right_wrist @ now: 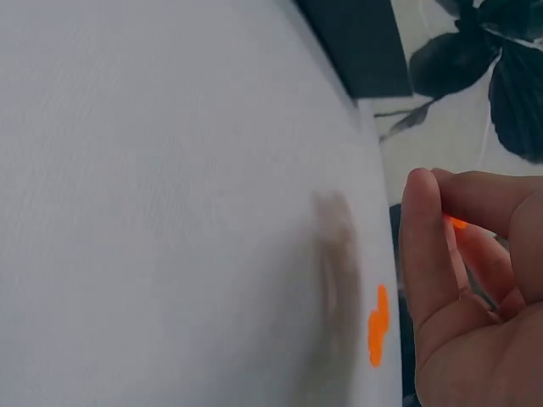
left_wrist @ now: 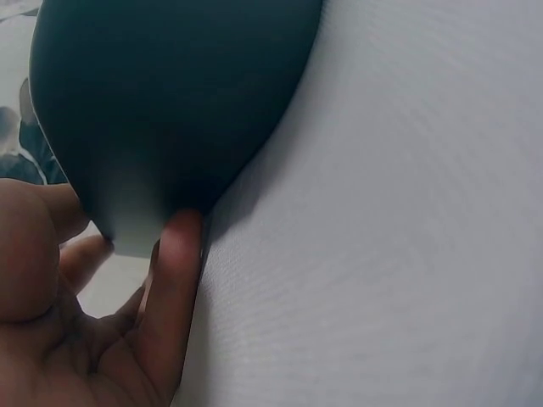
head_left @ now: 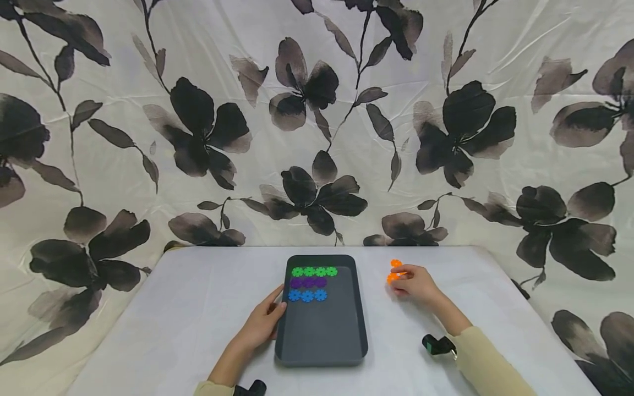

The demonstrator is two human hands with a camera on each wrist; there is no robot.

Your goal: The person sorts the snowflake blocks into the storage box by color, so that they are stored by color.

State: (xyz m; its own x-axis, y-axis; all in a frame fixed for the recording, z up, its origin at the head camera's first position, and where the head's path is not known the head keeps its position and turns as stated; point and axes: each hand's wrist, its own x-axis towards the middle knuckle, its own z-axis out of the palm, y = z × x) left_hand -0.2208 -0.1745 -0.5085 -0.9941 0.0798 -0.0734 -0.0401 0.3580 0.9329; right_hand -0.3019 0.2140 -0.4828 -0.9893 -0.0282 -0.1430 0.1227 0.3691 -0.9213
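A dark grey tray (head_left: 322, 335) holds rows of small notched plastic discs: several green discs (head_left: 314, 271) at the far end, purple discs (head_left: 308, 282) below, then three blue discs (head_left: 307, 296). My left hand (head_left: 262, 322) grips the tray's left side; in the left wrist view thumb and fingers (left_wrist: 174, 254) close on its edge. To the right of the tray, my right hand (head_left: 416, 283) pinches an orange disc (right_wrist: 459, 223), mostly hidden behind the fingers. More orange discs (head_left: 395, 263) lie on the table beside those fingertips.
A white cloth covers the table (head_left: 198, 308), with a floral curtain (head_left: 317, 137) hanging behind its far edge. Each wrist carries a black camera, such as the right wrist camera (head_left: 438, 345).
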